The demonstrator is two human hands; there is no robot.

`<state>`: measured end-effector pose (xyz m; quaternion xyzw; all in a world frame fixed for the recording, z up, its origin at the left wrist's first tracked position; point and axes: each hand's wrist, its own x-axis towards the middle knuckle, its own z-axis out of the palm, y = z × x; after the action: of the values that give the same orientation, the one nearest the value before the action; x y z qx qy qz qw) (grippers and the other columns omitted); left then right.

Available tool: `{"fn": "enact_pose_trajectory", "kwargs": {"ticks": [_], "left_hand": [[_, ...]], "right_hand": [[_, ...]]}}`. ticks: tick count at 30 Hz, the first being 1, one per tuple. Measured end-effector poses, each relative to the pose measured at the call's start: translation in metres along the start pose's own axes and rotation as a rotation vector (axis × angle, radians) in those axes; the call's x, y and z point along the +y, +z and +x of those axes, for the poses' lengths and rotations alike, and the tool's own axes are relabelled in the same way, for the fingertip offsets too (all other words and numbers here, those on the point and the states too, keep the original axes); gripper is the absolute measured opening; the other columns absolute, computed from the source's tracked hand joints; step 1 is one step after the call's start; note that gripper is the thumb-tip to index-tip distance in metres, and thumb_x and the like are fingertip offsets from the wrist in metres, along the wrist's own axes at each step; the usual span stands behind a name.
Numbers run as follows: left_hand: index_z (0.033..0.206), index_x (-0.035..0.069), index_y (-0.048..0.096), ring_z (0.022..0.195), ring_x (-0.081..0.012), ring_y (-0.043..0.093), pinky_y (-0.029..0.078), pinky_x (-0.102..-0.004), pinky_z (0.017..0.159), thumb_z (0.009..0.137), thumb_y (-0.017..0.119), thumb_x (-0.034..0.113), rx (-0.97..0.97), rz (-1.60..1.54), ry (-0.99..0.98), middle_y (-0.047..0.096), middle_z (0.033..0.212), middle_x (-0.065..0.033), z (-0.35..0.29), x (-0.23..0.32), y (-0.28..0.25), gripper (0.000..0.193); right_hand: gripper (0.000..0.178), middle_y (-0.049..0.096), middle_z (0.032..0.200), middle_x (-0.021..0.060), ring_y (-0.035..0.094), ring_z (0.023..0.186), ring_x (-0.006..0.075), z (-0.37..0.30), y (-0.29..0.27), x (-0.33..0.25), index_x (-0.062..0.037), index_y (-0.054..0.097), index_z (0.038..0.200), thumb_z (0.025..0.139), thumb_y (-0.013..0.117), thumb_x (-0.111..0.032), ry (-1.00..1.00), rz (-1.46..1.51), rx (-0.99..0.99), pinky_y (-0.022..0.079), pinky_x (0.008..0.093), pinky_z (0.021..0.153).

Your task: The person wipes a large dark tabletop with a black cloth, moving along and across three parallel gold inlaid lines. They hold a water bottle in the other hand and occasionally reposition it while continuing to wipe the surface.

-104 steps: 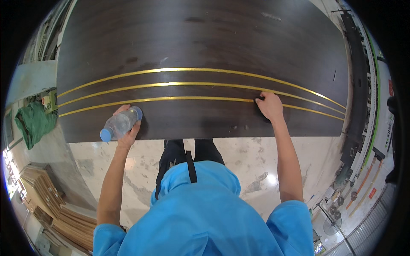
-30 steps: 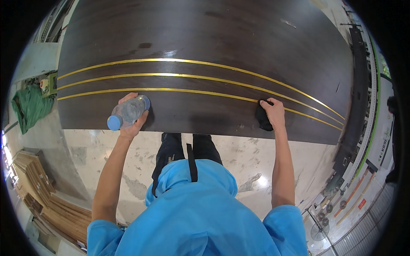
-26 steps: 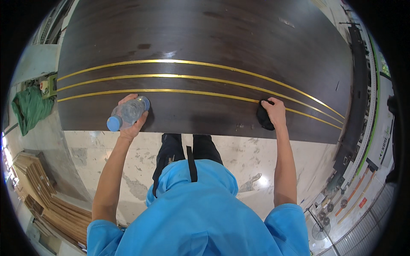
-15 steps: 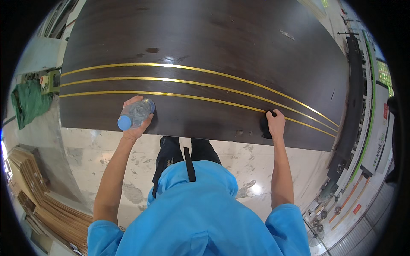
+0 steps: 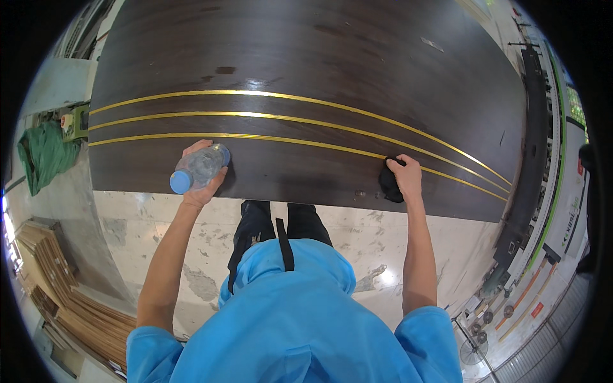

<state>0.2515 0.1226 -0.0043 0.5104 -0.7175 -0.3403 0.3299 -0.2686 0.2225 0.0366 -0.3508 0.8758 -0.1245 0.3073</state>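
Observation:
A large dark brown panel [image 5: 306, 60] with three gold strips [image 5: 306, 142] running along it lies in front of me. My left hand [image 5: 211, 185] is wrapped round a clear plastic bottle [image 5: 203, 165] with a blue cap, tilted over the near left part of the panel. Near the panel's front edge on the right, my right hand [image 5: 408, 175] grips a black cloth [image 5: 389, 182]. The cloth rests on the surface beside the nearest gold strip. Part of it is hidden by my fingers.
Stacked brown boards [image 5: 89, 322] stand at the lower left, below a green cloth or bag [image 5: 45, 156]. A long machine [image 5: 555, 210] with a green stripe runs along the right. At the lower right is a fan [image 5: 474, 350]. Small wet spots [image 5: 361, 193] mark the panel.
My right hand has moved a little to the left and away from me with the black cloth. My left hand and the bottle have shifted slightly left.

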Motion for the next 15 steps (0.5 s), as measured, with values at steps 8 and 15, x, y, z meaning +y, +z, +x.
{"fn": "enact_pose_trajectory", "kwargs": {"ticks": [8, 15], "left_hand": [[0.135, 0.005, 0.063, 0.125, -0.0331, 0.061, 0.048, -0.0443, 0.111, 0.078, 0.085, 0.022, -0.006, 0.06, -0.005, 0.063, 0.135, -0.0158, -0.0009, 0.001, 0.0, 0.063], [0.133, 0.007, 0.062, 0.125, -0.0303, 0.061, 0.048, -0.0419, 0.111, 0.074, 0.09, 0.023, -0.007, 0.013, -0.04, 0.062, 0.134, -0.0119, -0.0009, 0.0, -0.0003, 0.068]], "right_hand": [[0.036, 0.075, 0.085, 0.0209, 0.072, 0.082, 0.0329, -0.0014, 0.0018, -0.0039, 0.0007, 0.078, 0.1, 0.082, 0.075, -0.03, 0.062, 0.042, -0.02, 0.055, 0.0407, 0.081], [0.036, 0.074, 0.084, 0.0218, 0.072, 0.08, 0.0332, -0.0049, 0.0018, -0.0029, 0.0023, 0.077, 0.098, 0.08, 0.073, -0.028, 0.089, 0.038, 0.084, 0.055, 0.0399, 0.08]]}}
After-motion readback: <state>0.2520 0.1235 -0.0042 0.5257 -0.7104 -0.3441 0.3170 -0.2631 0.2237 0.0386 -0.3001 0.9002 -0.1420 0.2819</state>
